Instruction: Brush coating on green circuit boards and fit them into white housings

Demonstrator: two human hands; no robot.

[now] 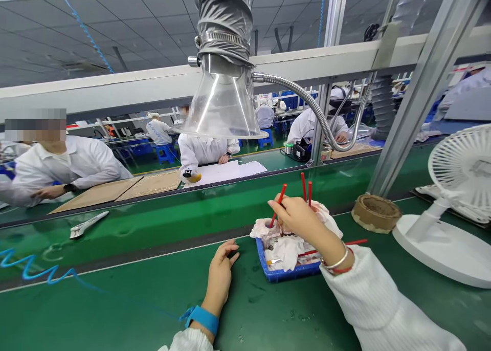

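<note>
My right hand (297,215) pinches a thin red-handled brush (278,205) whose lower end is down in a small pot wrapped in pale cloth (264,228). The pot stands at the left back of a blue tray (286,275). Two more red handles (307,189) rise upright behind my hand. Across the tray lies another red-handled brush (356,242), its flat tip (273,262) beside a crumpled white cloth (288,251). Left of the tray, my left hand (222,269) rests on the green bench with fingers loosely bent and apart, holding nothing.
Overhead hangs a clear extraction hood (226,105) with a flexible metal hose (307,92). On the right are a white fan (441,223) and a tape roll (376,213). A white-handled tool (88,225) lies on the green belt (153,223). Co-workers sit across it.
</note>
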